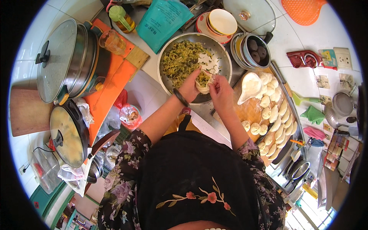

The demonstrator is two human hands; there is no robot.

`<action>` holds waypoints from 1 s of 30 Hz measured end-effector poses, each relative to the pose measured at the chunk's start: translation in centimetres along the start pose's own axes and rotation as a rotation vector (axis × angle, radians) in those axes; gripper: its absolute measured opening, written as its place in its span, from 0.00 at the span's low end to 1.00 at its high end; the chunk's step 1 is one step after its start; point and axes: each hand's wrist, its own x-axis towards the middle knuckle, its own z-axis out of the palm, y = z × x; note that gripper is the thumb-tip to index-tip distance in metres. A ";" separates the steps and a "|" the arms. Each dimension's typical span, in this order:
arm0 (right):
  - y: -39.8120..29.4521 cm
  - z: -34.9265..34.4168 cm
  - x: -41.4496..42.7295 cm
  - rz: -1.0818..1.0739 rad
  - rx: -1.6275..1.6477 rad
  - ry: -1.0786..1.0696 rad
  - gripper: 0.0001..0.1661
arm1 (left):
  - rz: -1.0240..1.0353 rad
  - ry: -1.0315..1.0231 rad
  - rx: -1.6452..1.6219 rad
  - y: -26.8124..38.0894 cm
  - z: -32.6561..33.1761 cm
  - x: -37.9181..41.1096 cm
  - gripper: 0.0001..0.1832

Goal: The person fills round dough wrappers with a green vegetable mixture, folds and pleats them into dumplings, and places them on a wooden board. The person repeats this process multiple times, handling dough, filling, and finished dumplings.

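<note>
Over the near part of a wide metal bowl [229,61] my left hand [190,85] cups a dough wrapper [204,89], its top open on a chopped vegetable filling. The fingers of my right hand [222,91] pinch the wrapper's right edge. More chopped filling [181,59] lies in the bowl, mostly on its left side. To my right, a floured wooden board [240,112] bears long pleated dumplings [278,132], round pleated buns [255,128] and pieces of dough [270,89]. A white dish of flour [250,85] sits on that board near the dough pieces.
Stacked bowls [223,22] and a pot with dark round things [256,53] stand beyond the metal bowl. A teal bag [164,23] lies behind it. On the left are an orange surface [107,83], a lidded steamer [61,61] and a lidded pan [69,135].
</note>
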 end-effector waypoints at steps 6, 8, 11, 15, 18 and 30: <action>1.0 0.3 0.1 -0.065 -0.031 0.006 0.08 | -0.001 0.057 0.163 -0.1 -0.4 -0.2 0.21; 0.6 0.5 0.1 -0.091 -0.068 0.021 0.06 | -0.006 0.059 0.213 0.1 -0.3 -0.3 0.20; 1.0 0.6 0.0 -0.126 -0.145 0.033 0.04 | -0.030 0.036 0.223 0.3 -0.5 -0.2 0.19; 1.2 0.5 0.0 -0.084 -0.147 0.044 0.04 | -0.044 0.032 0.156 0.9 -0.3 -0.2 0.16; 0.2 0.1 0.2 -0.071 -0.144 0.005 0.05 | -0.025 0.046 0.224 1.8 1.4 -1.0 0.14; 1.8 0.4 0.5 -0.120 -0.175 0.014 0.05 | 0.131 -0.019 0.567 0.9 -0.1 0.5 0.10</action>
